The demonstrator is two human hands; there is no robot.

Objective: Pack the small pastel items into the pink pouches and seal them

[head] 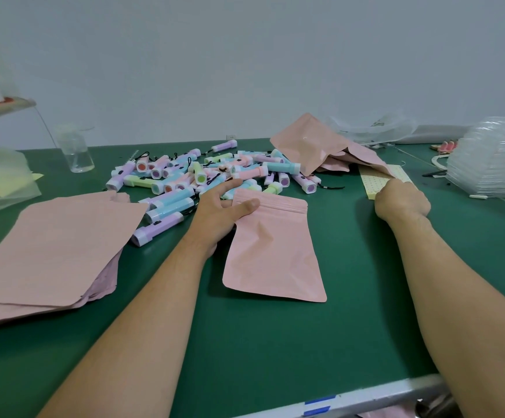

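Left hand (218,212) holds one pink pouch (272,254) at its zip end, thumb pressed across the front, fingers (230,187) spread behind. The pouch rests on the green worktop (275,342), long axis running from the person toward the pile of pastel items (215,173), mouth nearest the pile. The items lie just beyond the left fingertips; that hand is nearer. Pouch appears flat, creased, unfilled. Right hand (402,200) sits curled at a yellow dotted sheet (372,182); grip cannot be confirmed.
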